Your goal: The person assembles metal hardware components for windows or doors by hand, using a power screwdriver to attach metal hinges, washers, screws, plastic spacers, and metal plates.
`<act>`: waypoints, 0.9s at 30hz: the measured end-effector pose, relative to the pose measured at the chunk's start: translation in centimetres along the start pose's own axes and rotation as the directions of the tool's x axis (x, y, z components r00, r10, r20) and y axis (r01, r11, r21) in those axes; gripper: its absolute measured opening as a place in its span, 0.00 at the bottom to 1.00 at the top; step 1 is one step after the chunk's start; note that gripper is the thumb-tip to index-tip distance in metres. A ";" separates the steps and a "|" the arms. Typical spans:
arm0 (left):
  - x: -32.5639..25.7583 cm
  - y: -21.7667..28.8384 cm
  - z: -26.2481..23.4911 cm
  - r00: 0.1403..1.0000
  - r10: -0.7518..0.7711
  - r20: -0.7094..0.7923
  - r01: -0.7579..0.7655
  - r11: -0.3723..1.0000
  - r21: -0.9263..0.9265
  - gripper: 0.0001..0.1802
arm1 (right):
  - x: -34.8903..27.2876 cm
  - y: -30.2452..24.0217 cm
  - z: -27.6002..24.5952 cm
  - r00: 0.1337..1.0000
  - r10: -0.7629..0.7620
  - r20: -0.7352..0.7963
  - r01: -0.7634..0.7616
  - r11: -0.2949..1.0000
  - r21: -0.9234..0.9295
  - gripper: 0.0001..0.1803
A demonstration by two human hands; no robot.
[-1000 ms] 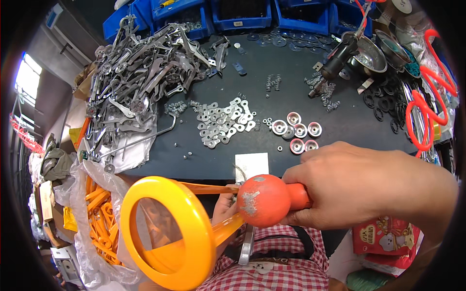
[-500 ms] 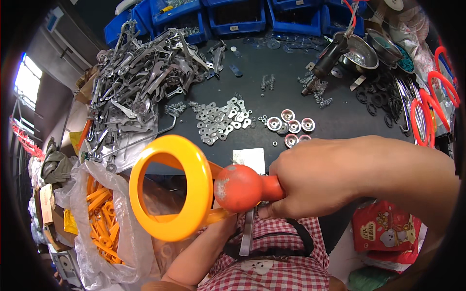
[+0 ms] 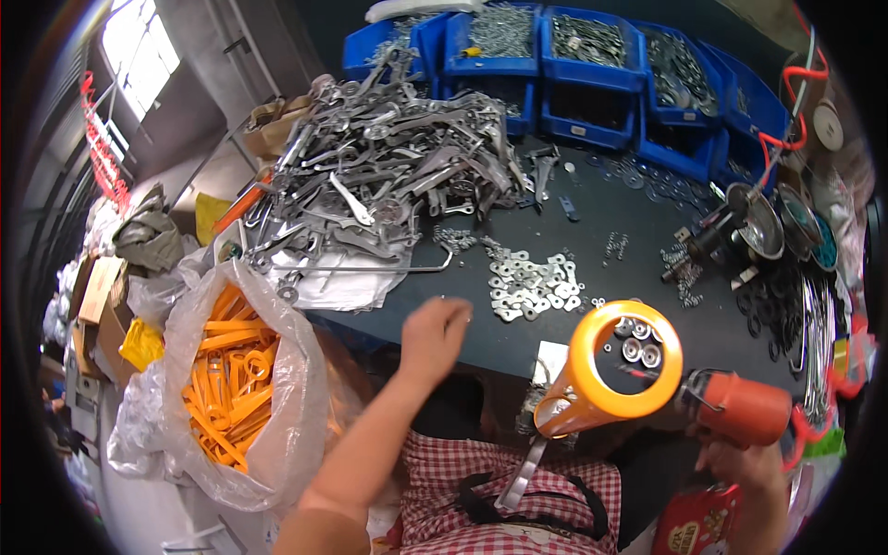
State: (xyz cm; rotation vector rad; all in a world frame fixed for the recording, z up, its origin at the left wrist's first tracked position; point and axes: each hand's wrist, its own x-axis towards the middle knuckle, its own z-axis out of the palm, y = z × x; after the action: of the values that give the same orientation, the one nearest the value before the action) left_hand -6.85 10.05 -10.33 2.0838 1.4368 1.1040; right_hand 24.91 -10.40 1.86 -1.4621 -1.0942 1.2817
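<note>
A yellow-orange plastic handle with a big ring end (image 3: 668, 370) stands upright at the table's front edge, touched by neither hand. A flat metal lever (image 3: 523, 474) juts from below it towards my apron. To its right, my right hand (image 3: 745, 467) is closed under a red hammer (image 3: 745, 409), whose handle is mostly hidden. My left hand (image 3: 437, 340) hovers by the table edge, left of the handle. Its fingers are loosely bent, thumb and forefinger apart, with nothing visible in them. Flat metal links (image 3: 532, 285) lie beyond it.
Metal levers (image 3: 398, 166) are heaped at the back left. An open plastic bag (image 3: 301, 388) of orange handles stands left of my left arm. Blue bins (image 3: 592, 106) line the back. Small metal wheels (image 3: 633, 350) show through the ring. Springs, black rings (image 3: 772, 305) and metal bowls (image 3: 757, 227) sit at the right.
The view has swung left. My right hand has drawn the hammer away from the ring handle, to the right. My left hand has come out from behind the handle to the table edge.
</note>
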 end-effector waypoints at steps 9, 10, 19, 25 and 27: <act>6.9 -4.3 3.0 0.947 0.283 0.152 -0.316 0.742 0.591 0.04 | -2.4 9.0 3.8 0.951 -0.089 -0.298 0.174 0.945 0.275 0.34; 6.9 -4.2 3.1 0.945 0.286 0.161 -0.323 0.725 0.608 0.03 | -2.4 9.4 3.8 0.945 -0.083 -0.317 0.175 0.946 0.274 0.34; 0.6 9.1 4.4 0.732 0.070 0.678 0.677 0.043 -0.735 0.06 | -1.1 9.4 5.7 0.973 -0.153 -0.171 0.201 0.927 0.318 0.29; 0.6 9.2 4.7 0.702 0.089 0.707 0.709 0.004 -0.705 0.08 | -0.6 10.0 5.7 0.976 -0.214 -0.035 0.214 0.929 0.303 0.25; 0.5 8.8 4.9 0.726 0.111 0.679 0.681 0.027 -0.732 0.08 | 0.1 9.5 4.7 0.935 -0.332 0.123 0.319 0.941 0.114 0.20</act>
State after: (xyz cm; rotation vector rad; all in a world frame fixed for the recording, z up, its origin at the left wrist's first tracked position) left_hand 2.42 7.52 -7.17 0.7635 0.3755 0.6975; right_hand 20.91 -12.13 -7.73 -1.0788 -1.2916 1.1925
